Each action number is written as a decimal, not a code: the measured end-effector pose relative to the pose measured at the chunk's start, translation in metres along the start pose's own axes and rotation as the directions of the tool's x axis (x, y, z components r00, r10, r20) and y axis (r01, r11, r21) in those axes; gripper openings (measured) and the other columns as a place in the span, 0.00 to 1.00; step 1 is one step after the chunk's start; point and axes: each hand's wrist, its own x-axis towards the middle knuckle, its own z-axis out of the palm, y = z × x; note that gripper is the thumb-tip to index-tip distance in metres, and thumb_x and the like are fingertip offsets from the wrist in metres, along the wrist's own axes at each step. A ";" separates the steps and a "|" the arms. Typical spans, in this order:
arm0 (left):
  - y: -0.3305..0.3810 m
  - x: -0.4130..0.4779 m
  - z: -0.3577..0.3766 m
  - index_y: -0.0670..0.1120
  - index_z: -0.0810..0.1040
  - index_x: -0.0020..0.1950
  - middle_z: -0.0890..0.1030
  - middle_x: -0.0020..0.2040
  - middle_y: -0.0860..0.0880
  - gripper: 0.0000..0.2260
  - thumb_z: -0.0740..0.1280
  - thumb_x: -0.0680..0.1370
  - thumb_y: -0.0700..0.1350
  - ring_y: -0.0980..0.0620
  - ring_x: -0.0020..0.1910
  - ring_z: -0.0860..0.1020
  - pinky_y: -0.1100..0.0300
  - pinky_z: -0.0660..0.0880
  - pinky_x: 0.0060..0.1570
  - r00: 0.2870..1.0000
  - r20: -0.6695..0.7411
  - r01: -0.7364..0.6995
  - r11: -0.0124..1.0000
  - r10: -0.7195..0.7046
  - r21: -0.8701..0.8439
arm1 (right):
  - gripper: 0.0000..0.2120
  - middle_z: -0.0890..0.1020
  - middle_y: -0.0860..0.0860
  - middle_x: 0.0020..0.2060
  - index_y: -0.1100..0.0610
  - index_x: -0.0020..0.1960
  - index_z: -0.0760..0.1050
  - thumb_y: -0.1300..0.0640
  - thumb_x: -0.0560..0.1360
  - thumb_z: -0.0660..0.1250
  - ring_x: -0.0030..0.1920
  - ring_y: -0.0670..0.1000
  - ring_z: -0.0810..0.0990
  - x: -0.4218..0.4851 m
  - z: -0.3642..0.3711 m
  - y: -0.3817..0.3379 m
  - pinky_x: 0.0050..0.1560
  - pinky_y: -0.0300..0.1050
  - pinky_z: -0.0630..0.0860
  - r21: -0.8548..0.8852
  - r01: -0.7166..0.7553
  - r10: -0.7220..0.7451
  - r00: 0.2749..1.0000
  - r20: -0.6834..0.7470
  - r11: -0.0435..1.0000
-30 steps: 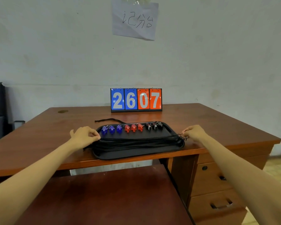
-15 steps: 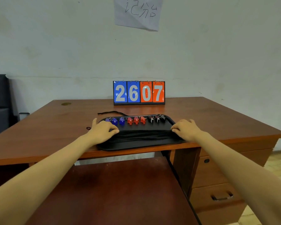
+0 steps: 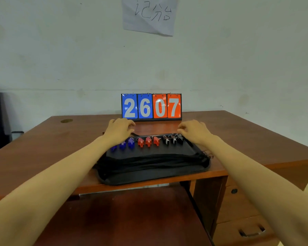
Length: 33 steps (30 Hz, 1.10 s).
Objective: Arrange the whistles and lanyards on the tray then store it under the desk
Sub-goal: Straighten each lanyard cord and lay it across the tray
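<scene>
Both hands have advanced from the tray's [image 3: 155, 176] sides to its 12 o'clock edge. Left hand [image 3: 118, 129] and right hand [image 3: 194, 129] hover unclenched, grasping nothing; whistles [image 3: 148, 141] and lanyards [image 3: 149, 161] appear arranged.

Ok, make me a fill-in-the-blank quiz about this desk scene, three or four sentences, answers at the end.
1. The scoreboard reads 26 in blue and ____ in orange.
2. On the tray, the red whistles sit between the blue whistles and the ____ ones.
3. The tray holds ____ whistles in all.
4. The black lanyards lie on the tray's ____ half, the one closer to the person.

Answers: 07; black; nine; near
</scene>
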 end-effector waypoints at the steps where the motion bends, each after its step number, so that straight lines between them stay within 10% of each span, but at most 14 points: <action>1: -0.002 0.013 0.002 0.49 0.75 0.63 0.78 0.61 0.49 0.14 0.62 0.79 0.47 0.49 0.62 0.73 0.48 0.66 0.66 0.999 0.043 -0.005 1.000 0.004 0.027 | 0.16 0.80 0.50 0.59 0.51 0.62 0.74 0.47 0.79 0.58 0.60 0.51 0.77 0.011 0.003 -0.001 0.68 0.57 0.66 0.020 -0.011 0.011 1.000 0.009 1.000; 13: -0.047 0.105 0.060 0.49 0.79 0.54 0.77 0.61 0.50 0.09 0.69 0.74 0.47 0.49 0.62 0.73 0.51 0.69 0.63 0.884 0.460 -0.118 0.991 0.077 0.060 | 0.18 0.79 0.51 0.59 0.56 0.61 0.76 0.47 0.77 0.61 0.58 0.51 0.77 0.115 0.064 -0.038 0.62 0.51 0.74 0.257 0.025 -0.092 0.963 0.252 0.966; 21: -0.041 0.108 0.060 0.47 0.74 0.50 0.81 0.42 0.53 0.05 0.61 0.79 0.46 0.51 0.48 0.78 0.53 0.72 0.56 0.986 0.165 0.047 0.947 0.007 -0.318 | 0.17 0.70 0.48 0.29 0.56 0.31 0.67 0.53 0.78 0.62 0.30 0.45 0.67 0.134 0.082 -0.066 0.33 0.39 0.63 0.338 0.065 -0.167 0.944 0.283 0.939; 27: -0.053 0.103 0.037 0.47 0.75 0.48 0.83 0.40 0.51 0.04 0.64 0.78 0.46 0.54 0.37 0.74 0.61 0.68 0.39 0.996 0.090 0.054 0.920 -0.021 -0.389 | 0.11 0.77 0.45 0.33 0.58 0.48 0.78 0.54 0.80 0.59 0.34 0.43 0.71 0.126 0.056 -0.042 0.36 0.35 0.67 0.494 -0.017 -0.126 0.959 0.256 0.869; 33: -0.054 0.096 0.017 0.47 0.78 0.49 0.83 0.40 0.50 0.05 0.63 0.78 0.44 0.47 0.45 0.79 0.59 0.72 0.47 0.997 -0.004 0.064 0.879 -0.075 -0.472 | 0.13 0.79 0.49 0.40 0.56 0.57 0.78 0.52 0.77 0.63 0.45 0.46 0.77 0.117 0.014 -0.006 0.54 0.42 0.72 0.687 -0.097 0.027 0.993 0.113 0.720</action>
